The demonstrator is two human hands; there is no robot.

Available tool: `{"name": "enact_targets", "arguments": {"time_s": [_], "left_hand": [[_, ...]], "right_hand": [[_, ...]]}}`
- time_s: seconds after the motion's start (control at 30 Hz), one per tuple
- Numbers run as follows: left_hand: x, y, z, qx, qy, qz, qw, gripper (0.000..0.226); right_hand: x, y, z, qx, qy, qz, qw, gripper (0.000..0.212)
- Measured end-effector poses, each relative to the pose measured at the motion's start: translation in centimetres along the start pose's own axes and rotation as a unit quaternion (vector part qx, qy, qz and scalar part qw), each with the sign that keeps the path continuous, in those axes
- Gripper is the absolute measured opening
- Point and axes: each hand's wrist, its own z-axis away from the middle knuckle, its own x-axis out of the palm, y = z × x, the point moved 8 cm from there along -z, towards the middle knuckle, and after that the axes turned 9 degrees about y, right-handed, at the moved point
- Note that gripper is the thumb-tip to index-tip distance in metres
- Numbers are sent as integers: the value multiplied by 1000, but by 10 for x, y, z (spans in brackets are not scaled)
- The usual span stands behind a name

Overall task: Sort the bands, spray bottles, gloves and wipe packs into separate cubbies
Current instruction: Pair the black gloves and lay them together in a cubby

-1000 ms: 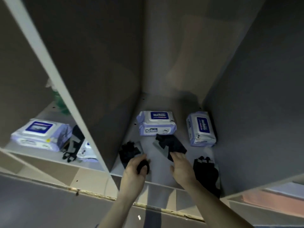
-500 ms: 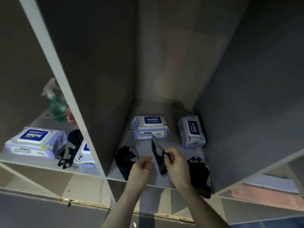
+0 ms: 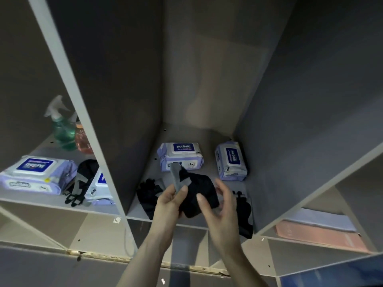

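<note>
Both hands are at the front of the middle cubby (image 3: 208, 172). My left hand (image 3: 169, 206) pinches the grey strap of a black glove (image 3: 199, 191) and holds it lifted above the cubby floor. My right hand (image 3: 220, 208) is beside the glove with fingers spread, its thumb against the fabric. Two more black gloves lie on the floor, one at the left (image 3: 148, 195) and one at the right (image 3: 244, 214). Two wipe packs lie behind them, one in the middle (image 3: 180, 155) and one at the right (image 3: 231, 160).
The left cubby holds a wipe pack (image 3: 35, 172), a black and grey glove (image 3: 80, 183), a second wipe pack (image 3: 99, 187), a green spray bottle (image 3: 62, 129) and a pink bottle (image 3: 83, 139). A slanted white divider (image 3: 87, 125) separates the cubbies. Flat pink and blue packs (image 3: 321, 230) lie lower right.
The middle glove has come up off the cubby floor. My right hand pinched it first; now my left hand holds its strap and my right hand's fingers have spread.
</note>
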Motion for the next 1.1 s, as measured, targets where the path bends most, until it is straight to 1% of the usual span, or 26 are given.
{"name": "enact_targets", "arguments": {"time_s": [0.07,0.13,0.17,0.23,0.3,0.37,0.4,0.47,0.53,0.57,0.6,0.67,0.77,0.83,0.9,1.0,1.1], "left_hand": [[6,6,10,-3,-46,7,999,21],[8,12,18,1,-67,11,998,23],[10,15,21,5,-75,19,997,24],[14,22,29,16,-99,40,994,27],[19,28,36,30,-128,59,990,34],[21,31,40,44,-145,59,987,39],[21,32,41,52,-146,51,987,43],[19,29,42,61,-132,35,989,60],[13,25,41,65,-88,16,994,79],[9,24,40,70,-64,5,995,84],[7,23,40,78,-46,-3,996,84],[4,25,41,88,-29,0,996,74],[7,30,47,97,-39,9,995,51],[9,32,48,99,-48,-9,994,43],[8,29,47,106,-49,-36,992,40],[6,19,43,101,-45,-73,991,42],[10,8,42,80,-89,-84,989,51]], "right_hand": [[3,3,-2,108,-65,-99,987,42],[3,3,0,186,-82,-186,961,47],[4,2,3,224,-83,-247,939,49],[11,-5,11,294,-122,-357,878,44],[17,-13,25,353,-182,-401,825,37],[17,-15,33,377,-217,-415,799,35],[16,-15,33,375,-217,-421,797,35],[12,-17,30,347,-200,-424,812,35],[6,-19,25,324,-174,-423,828,36],[3,-20,23,315,-163,-425,833,37],[1,-21,21,304,-159,-426,837,38],[0,-22,21,288,-159,-429,841,38],[1,-21,23,291,-152,-447,832,37],[1,-19,23,302,-144,-459,823,38],[1,-17,23,312,-143,-459,819,38],[0,-9,24,319,-137,-416,841,36],[-3,4,22,339,-103,-414,839,34]]}}
